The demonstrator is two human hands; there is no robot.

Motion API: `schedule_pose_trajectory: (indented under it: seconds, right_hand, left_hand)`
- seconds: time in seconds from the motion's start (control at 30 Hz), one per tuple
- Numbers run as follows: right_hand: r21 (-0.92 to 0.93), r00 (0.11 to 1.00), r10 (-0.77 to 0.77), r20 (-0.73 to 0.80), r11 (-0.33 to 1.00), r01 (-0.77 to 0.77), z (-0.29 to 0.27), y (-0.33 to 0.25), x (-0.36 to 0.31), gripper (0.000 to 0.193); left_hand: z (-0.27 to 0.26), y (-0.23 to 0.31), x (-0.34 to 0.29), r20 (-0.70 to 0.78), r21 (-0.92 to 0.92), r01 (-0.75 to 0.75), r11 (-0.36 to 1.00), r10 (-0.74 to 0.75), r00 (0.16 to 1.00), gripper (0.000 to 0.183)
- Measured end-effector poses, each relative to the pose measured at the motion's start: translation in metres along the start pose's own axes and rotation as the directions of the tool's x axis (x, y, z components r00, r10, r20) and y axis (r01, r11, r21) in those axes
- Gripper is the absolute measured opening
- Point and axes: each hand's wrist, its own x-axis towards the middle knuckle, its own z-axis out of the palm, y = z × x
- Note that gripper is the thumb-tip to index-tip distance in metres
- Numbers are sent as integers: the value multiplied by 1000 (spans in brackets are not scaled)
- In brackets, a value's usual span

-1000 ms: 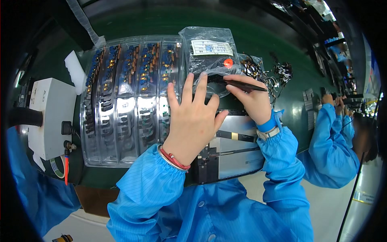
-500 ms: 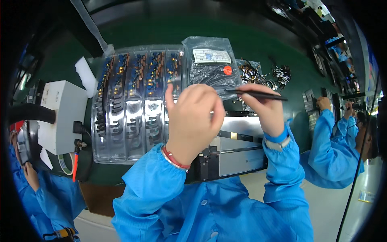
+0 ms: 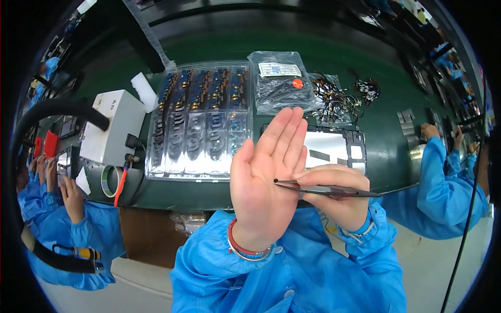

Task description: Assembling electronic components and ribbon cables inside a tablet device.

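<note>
My left hand (image 3: 267, 182) is turned palm up with its fingers stretched out. In my right hand (image 3: 336, 190) is a pair of black tweezers (image 3: 342, 192), held level across the left palm. Their tips point at a tiny black piece (image 3: 275, 180) on or just above the palm; I cannot tell whether they grip it. Behind my hands lies a flat device chassis (image 3: 326, 142) with a silver plate and black frame, partly hidden by my fingers.
A clear compartment tray (image 3: 195, 176) holds rows of small cables to the left. Beyond my hands are a plastic bag (image 3: 279, 94) and loose cables (image 3: 334, 99). A white box (image 3: 112, 130), a tape roll (image 3: 110, 181) and a black hose (image 3: 57, 109) stand left; co-workers sit both sides.
My left hand has turned over and opened, palm now up. My right hand has come lower with the tweezers, their tips now at the palm. The view has shifted, showing more of the left side.
</note>
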Motion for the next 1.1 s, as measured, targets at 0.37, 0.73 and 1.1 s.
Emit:
schedule_pose_trajectory:
  seconds: [0.37,0.73,1.1]
  right_hand:
    - [29,996,-82,40,996,80,37,-24,-23,21]
    - [723,785,112,610,327,-609,269,-14,8,20]
    - [509,548,145,824,237,-827,368,-30,2,17]
  left_hand:
    - [8,11,-61,-78,27,-169,985,170,982,52]
    - [-99,114,-184,-244,374,-850,372,923,297,42]
    - [-127,143,-232,-338,588,-801,110,933,-120,40]
